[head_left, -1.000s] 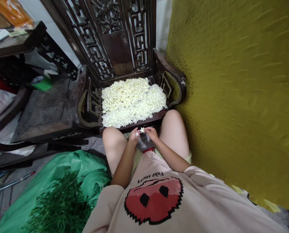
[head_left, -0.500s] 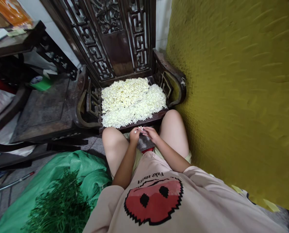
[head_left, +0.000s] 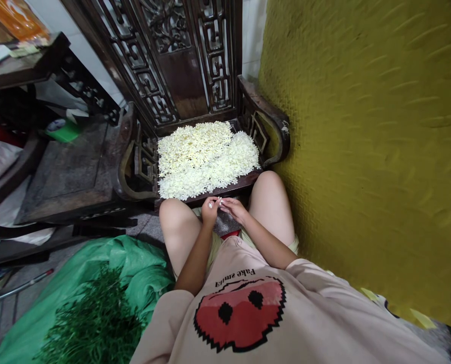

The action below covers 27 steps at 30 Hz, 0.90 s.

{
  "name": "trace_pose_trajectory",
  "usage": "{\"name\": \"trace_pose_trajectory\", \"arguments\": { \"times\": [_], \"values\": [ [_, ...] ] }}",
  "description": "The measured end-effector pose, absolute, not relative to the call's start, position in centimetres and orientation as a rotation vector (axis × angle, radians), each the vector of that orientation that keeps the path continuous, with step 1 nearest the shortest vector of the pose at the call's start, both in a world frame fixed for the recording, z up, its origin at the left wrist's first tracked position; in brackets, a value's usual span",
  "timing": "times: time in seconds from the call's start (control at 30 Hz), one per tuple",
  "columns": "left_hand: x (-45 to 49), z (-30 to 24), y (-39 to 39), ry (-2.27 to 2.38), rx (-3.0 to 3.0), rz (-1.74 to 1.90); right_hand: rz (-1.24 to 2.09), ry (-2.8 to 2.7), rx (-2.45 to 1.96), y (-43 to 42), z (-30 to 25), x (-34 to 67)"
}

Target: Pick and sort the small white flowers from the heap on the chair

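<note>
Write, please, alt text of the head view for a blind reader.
Left hand holds small white flowers, right hand close beside it, before pale blossoms spread on a dark chair. Greenery and a green sheet fill the lower left.

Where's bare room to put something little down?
The dark wooden seat at left shows bare wood between the green box and the curved armrest. A thin wooden strip shows between the white flowers and the right knee. It's crowded where those flowers lie and where the left hand and right hand come close.
</note>
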<state>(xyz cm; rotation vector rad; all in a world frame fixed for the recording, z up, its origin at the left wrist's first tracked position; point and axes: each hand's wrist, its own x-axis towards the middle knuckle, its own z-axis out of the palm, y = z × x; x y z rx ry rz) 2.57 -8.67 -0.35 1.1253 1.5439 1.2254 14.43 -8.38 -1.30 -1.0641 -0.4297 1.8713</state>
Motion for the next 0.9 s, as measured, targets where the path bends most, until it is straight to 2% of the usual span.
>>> {"name": "trace_pose_trajectory", "arguments": {
  "times": [0.4, 0.7, 0.9],
  "values": [
    [2.8, 0.2, -9.0, 1.585, 1.139, 1.210, 1.849, -0.547, -1.150, -8.5, -1.7, 14.1],
    [3.3, 0.2, -9.1, 1.512, 1.096, 1.201, 1.546, -0.772, -1.199, -8.4, -1.8, 14.3],
    [3.0, -1.1, -8.4, 1.430, 0.850, 1.159, 1.426, -0.892, -1.274, -8.4, -2.1, 14.3]
  ]
}}
